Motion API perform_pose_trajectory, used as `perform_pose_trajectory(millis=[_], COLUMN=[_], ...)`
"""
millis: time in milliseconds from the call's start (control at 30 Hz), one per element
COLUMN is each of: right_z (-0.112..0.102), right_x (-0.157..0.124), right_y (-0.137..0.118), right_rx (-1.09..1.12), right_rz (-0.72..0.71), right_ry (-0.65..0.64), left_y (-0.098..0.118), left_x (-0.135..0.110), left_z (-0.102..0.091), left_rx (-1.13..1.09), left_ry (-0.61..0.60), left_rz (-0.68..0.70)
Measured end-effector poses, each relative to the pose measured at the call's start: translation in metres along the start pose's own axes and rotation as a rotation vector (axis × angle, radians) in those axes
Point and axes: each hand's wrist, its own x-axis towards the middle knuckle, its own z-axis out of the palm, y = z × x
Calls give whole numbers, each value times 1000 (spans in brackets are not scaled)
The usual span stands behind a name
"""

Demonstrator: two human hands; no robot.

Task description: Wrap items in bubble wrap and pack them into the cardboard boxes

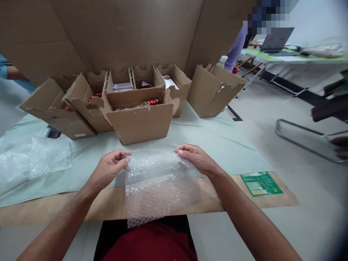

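Left hand (112, 166) and right hand (196, 158) each pinch bubble wrap (160, 192) near its far corners; boxes (141, 125) stand beyond.

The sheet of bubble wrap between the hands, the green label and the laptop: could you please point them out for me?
Bubble wrap sheet (161, 189), head view: the middle of the sheet.
Green label (261, 184), head view: the middle of its printed face.
Laptop (277, 40), head view: its raised panel.

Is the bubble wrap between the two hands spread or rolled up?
Spread: the bubble wrap shows as a broad sheet between the left hand and the right hand. Whether it is doubled, I cannot tell.
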Motion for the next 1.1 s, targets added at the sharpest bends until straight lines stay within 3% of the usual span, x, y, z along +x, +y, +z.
perform_pose_trajectory(millis=[67,167,267,333,367,467,533,600,733,867,933,1000,1100], right_z=[0,-3,0,12,21,56,76,85,67,30,23,30,56], right_x=[3,0,-14,-23,-25,-20,-11,-3,-8,-31,-41,-45,-39], right_y=[9,21,28,30,32,38,45,52,66,78,78,73,62], right_rx=[-143,-403,-600,-746,-831,-1089,-1216,-1292,-1386,-1423,-1426,-1427,-1408], right_rz=[-88,-247,-432,-556,-601,-621,-579,-542,-459,-390,-372,-390,-487], right_ry=[106,373,548,514,451,168,18,-53,-3,164,251,277,120], left_y=[-12,-32,-40,-38,-36,-35,-40,-49,-62,-66,-63,-57,-49], left_x=[5,13,9,0,-6,-21,-26,-26,-24,-27,-33,-39,-45], left_z=[0,2,4,11,17,46,66,78,73,57,55,59,69], left_rx=[77,167,348,553,646,816,890,955,1006,970,959,956,968], left_ry=[33,114,321,401,374,132,-5,-80,-106,-87,-76,-96,-184], left_rz=[-14,-22,109,299,398,593,635,626,587,540,539,573,656])
